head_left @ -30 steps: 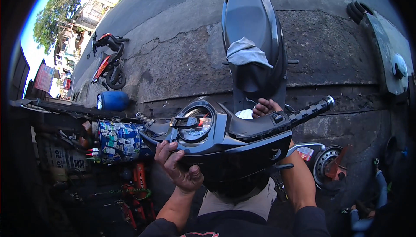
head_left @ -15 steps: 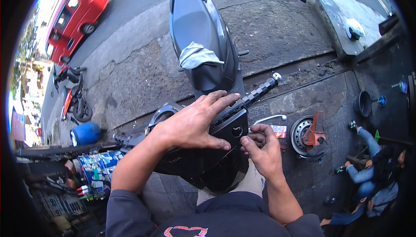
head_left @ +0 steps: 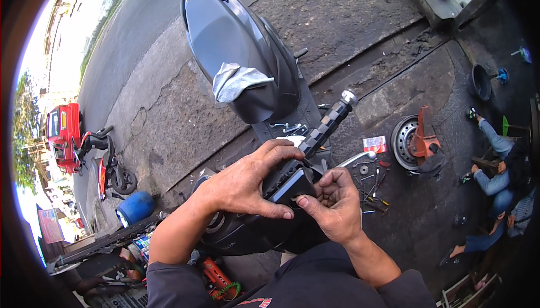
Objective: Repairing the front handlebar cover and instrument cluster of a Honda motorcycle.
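Left hand (head_left: 244, 187) is clamped over the scooter's black handlebar cover (head_left: 281, 187) (near the right grip (head_left: 329, 122)). Right hand (head_left: 332, 204) pinches its near edge, fingers curled.

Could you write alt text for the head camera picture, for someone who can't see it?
Two bare hands, left hand and right hand, grip a scooter's black handlebar housing. Its grey seat carries a rag; tools lie on the pavement.

One scooter (head_left: 242, 55), two hands (head_left: 242, 187) (both on its handlebar cover (head_left: 281, 187)), one blue drum (head_left: 135, 208)
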The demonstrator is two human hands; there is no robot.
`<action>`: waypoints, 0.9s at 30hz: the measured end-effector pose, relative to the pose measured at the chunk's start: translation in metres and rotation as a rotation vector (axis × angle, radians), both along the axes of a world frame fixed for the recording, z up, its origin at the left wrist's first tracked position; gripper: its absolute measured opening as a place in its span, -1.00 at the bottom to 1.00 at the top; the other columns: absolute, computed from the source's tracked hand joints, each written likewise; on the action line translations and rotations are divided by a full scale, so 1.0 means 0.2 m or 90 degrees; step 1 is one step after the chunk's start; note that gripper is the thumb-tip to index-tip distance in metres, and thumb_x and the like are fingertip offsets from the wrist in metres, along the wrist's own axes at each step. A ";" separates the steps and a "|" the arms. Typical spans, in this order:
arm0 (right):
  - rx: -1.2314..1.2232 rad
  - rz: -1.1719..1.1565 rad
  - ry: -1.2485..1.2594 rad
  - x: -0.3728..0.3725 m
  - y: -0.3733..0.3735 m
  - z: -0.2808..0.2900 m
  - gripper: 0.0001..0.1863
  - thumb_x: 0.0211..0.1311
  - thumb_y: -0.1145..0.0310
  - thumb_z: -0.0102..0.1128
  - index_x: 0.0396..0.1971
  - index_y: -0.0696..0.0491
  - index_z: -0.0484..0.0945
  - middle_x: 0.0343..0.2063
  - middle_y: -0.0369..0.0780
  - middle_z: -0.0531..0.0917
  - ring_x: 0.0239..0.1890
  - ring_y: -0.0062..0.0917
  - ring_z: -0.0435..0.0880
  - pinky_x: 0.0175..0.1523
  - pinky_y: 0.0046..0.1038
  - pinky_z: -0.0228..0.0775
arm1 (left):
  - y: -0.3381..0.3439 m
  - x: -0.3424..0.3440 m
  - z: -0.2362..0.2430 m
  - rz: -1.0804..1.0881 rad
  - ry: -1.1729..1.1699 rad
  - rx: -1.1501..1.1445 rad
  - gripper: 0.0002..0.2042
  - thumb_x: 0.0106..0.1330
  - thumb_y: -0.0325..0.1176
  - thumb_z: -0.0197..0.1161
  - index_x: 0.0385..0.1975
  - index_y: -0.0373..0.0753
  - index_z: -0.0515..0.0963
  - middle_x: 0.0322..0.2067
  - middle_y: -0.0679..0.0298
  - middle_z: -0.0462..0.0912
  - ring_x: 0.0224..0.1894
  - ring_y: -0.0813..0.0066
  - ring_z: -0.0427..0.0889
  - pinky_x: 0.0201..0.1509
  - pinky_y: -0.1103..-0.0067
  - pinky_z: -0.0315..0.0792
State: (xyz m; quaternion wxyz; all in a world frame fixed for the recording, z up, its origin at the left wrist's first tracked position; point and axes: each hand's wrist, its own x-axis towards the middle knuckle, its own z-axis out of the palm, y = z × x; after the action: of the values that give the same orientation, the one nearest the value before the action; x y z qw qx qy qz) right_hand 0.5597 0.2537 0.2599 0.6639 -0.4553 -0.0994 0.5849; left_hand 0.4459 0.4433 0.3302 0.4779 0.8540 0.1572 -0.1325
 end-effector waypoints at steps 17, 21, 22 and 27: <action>-0.012 -0.013 -0.034 0.04 0.01 0.03 -0.44 0.11 0.55 0.44 -0.09 0.02 0.17 -0.31 -0.16 0.62 -0.27 -0.63 0.65 -0.18 -0.68 0.47 | 0.18 -0.09 -0.17 -0.020 -0.063 -0.263 -0.50 0.46 -0.15 0.02 0.35 -0.16 0.31 0.31 -0.12 0.23 0.40 -0.13 0.18 0.41 0.21 0.15; -0.026 -0.011 -0.074 0.03 -0.01 0.02 -0.40 0.06 0.45 0.51 -0.10 0.03 0.19 -0.28 -0.19 0.60 -0.25 -0.62 0.64 -0.13 -0.65 0.47 | 0.19 -0.15 -0.20 0.006 -0.079 -0.293 -0.48 0.46 -0.18 0.02 0.36 -0.27 0.27 0.28 -0.09 0.30 0.35 -0.04 0.29 0.38 0.28 0.21; -0.030 -0.003 -0.078 0.03 -0.01 0.02 -0.40 0.06 0.45 0.51 -0.10 0.03 0.19 -0.28 -0.19 0.60 -0.25 -0.62 0.64 -0.13 -0.65 0.47 | 0.20 -0.16 -0.20 0.036 -0.076 -0.306 -0.47 0.47 -0.17 0.01 0.36 -0.31 0.25 0.27 -0.08 0.32 0.31 -0.02 0.34 0.36 0.30 0.25; -0.066 -0.054 -0.169 0.02 -0.03 0.02 -0.33 0.00 0.29 0.59 -0.08 0.04 0.20 -0.23 -0.30 0.44 -0.18 -0.64 0.55 -0.06 -0.62 0.43 | 0.28 -0.28 -0.12 0.117 0.006 -0.173 -0.58 0.47 -0.08 0.06 -0.04 -0.40 0.53 -0.12 -0.04 0.59 -0.01 0.02 0.58 0.07 0.28 0.43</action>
State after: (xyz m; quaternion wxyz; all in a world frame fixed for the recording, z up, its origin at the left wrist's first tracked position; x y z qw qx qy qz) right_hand 0.5636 0.2479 0.2634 0.6448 -0.5659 -0.1365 0.4953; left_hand 0.3893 0.4989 0.3071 0.5985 0.7628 0.2174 -0.1127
